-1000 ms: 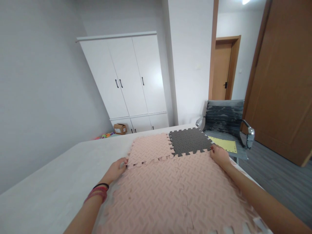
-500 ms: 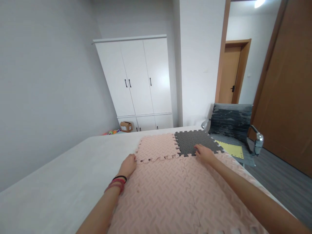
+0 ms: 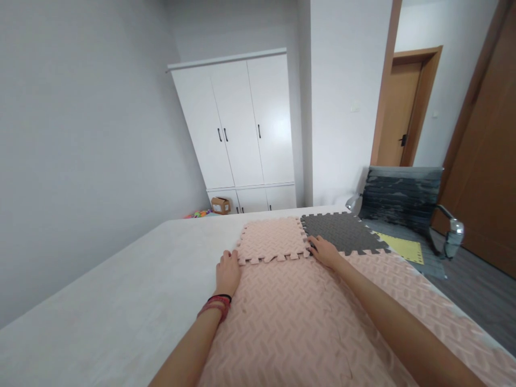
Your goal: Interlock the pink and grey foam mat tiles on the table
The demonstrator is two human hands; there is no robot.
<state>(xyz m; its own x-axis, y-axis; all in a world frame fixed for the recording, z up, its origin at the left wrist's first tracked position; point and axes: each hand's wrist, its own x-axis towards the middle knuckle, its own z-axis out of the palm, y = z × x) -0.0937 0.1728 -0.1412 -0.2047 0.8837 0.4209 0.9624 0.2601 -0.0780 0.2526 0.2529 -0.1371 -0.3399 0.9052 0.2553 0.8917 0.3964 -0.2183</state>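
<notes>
Foam puzzle mats (image 3: pixel 322 317) cover the right part of the bed (image 3: pixel 121 301): a wide pink sheet of joined tiles, with a smaller pink tile (image 3: pixel 272 239) at 12 o'clock and a grey tile (image 3: pixel 342 232) at 1 o'clock. By my judgement the pink tile's near seam looks not fully seated. The left hand (image 3: pixel 228 273) rests flat at that seam's left end; the right hand (image 3: pixel 324 251) presses, fingers spread, where the tiles meet. A chair (image 3: pixel 403 201) stands at 2 o'clock.

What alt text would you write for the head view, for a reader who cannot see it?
Two bare hands, left hand and right hand, press on pink foam puzzle mats joined on a white bed, beside one grey foam tile. Behind stand a white wardrobe and a grey chair.
</notes>
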